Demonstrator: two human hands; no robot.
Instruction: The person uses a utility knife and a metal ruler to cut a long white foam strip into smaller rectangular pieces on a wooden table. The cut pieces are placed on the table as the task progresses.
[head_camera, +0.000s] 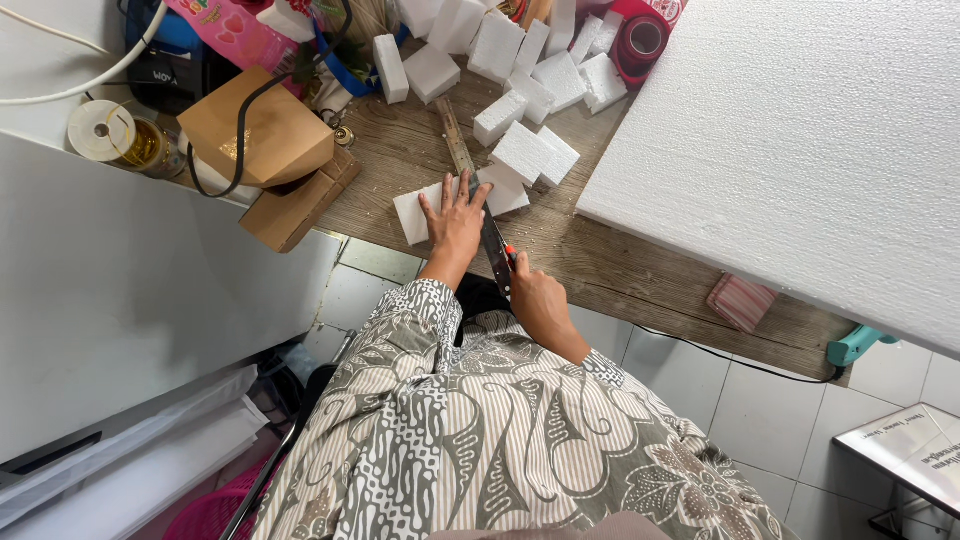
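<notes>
My left hand (455, 215) lies flat with fingers spread, pressing a white foam slab (412, 213) and a long ruler (458, 145) onto the wooden table (620, 270). My right hand (532, 292) grips a utility knife (497, 252) with an orange slider. Its blade runs along the ruler's edge at the slab, close to the table's near edge. Several cut white foam blocks (535, 152) lie just beyond the slab.
A very large white foam sheet (800, 130) covers the right of the table. A brown cardboard box (262, 130), a tape roll (100, 130) and a red ribbon spool (642, 42) sit at the back. A teal glue gun (855, 345) hangs at the table's edge.
</notes>
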